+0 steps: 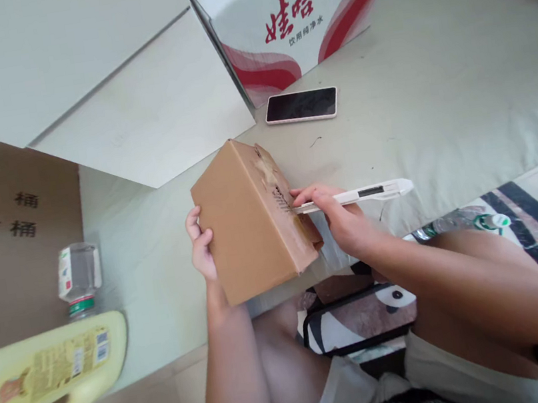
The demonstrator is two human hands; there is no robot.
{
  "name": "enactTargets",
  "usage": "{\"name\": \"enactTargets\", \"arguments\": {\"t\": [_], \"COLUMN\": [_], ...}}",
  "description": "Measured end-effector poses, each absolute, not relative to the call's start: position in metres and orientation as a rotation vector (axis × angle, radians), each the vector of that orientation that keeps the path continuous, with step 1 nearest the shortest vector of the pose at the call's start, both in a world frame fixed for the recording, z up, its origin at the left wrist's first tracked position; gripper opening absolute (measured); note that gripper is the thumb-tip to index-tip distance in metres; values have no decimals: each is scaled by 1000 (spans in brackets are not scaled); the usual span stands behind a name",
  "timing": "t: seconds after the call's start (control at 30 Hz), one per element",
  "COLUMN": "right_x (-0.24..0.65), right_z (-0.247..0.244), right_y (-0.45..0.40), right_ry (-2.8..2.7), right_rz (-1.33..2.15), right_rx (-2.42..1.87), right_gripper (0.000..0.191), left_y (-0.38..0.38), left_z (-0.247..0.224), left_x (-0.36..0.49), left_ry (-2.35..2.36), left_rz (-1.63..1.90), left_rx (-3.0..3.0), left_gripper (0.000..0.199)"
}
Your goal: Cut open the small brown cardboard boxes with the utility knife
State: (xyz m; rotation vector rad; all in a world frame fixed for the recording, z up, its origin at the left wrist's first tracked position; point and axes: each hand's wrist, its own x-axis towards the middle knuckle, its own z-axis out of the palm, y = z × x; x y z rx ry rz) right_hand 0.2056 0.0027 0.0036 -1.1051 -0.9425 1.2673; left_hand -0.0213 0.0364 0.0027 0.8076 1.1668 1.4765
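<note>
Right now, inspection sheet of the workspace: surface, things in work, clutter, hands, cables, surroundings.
Surface: pale green covering, a few dark specks
In work: small brown cardboard box, one face scuffed; slim white plastic cutter, tip at that face
Clutter: pink-rimmed black-screen phone, clear plastic bottle with green-and-red neck, pale yellow plastic jug
Hands: left holds box; right holds cutter
Cables: nothing seen
Surroundings: white-and-red carton, large brown carton
</note>
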Motion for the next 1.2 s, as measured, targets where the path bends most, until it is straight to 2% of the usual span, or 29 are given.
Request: {"name": "enactTargets", "arguments": {"t": [0.27,0.63,0.8,1.2], "right_x": [207,219,220,222], "right_z": [4,12,20,10], "right_y": [1,-2,-2,-13], "right_ry": [-970,-1070,-1159,-1370], "right_rz": [1160,982,1072,765], "right_rx": [-1177,-1205,-1179,-823], "right_gripper": [46,28,18,16], "left_y": [38,41,41,44], "left_z": [-2,2,1,-4], "left_x": [-21,-10,-11,-16], "left_ry": [1170,1216,1152,1149], "left_rz": [1462,1525,1532,1532], "left_rx": [854,808,846,765], "left_gripper": [42,44,40,43]}}
